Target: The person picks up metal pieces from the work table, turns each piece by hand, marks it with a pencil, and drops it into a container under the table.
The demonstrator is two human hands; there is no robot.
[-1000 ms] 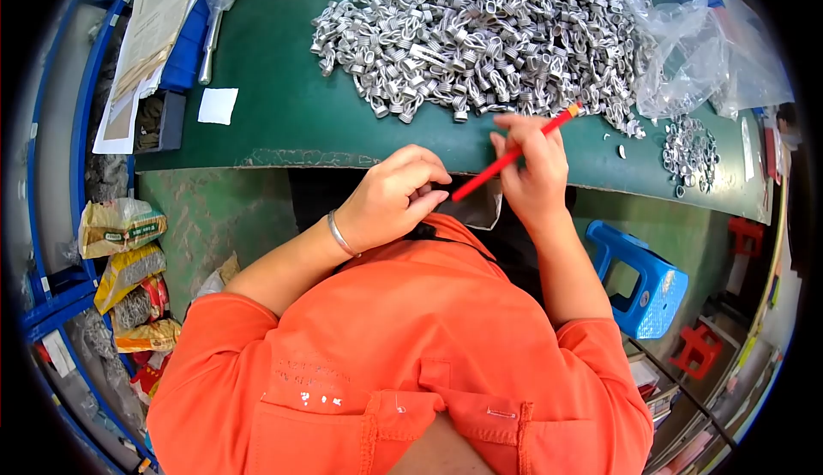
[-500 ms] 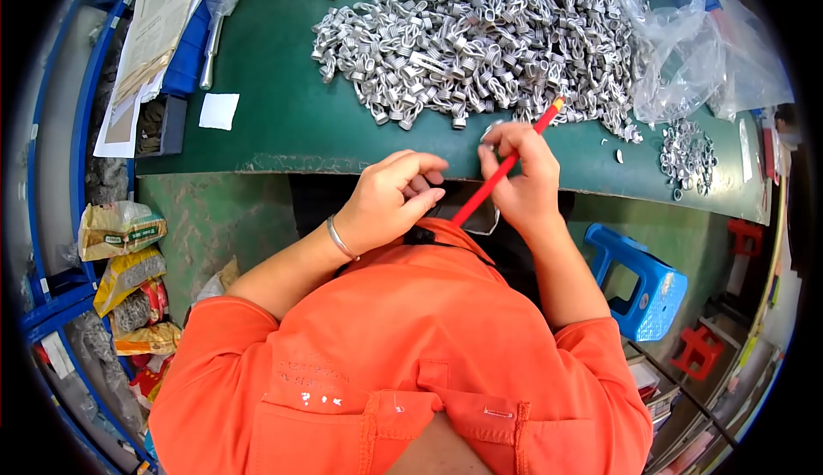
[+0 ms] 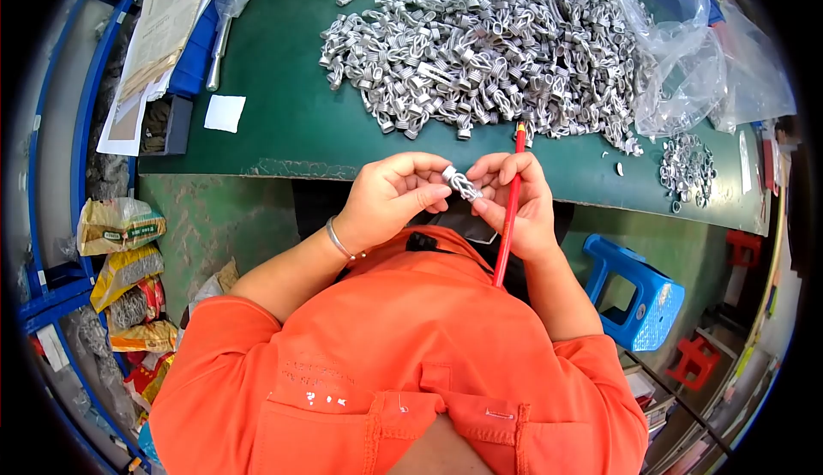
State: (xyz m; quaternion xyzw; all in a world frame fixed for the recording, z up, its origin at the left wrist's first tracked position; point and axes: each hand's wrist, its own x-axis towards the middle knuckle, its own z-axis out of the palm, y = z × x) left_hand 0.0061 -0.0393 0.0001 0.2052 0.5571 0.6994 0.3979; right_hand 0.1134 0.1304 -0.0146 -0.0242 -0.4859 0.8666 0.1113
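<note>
Near the frame's center, my left hand (image 3: 386, 198) and right hand (image 3: 525, 209) pinch opposite ends of a silvery, twisted metal fitting (image 3: 461, 184); it looks light, stiff and slick, best gripped at its ribbed end. My right fingers also hold a slim red stick (image 3: 509, 225).

A workshop, shown by the green worktable (image 3: 283, 72) heaped with metal parts (image 3: 480, 55) and blue shelving (image 3: 81, 141) alongside.
</note>
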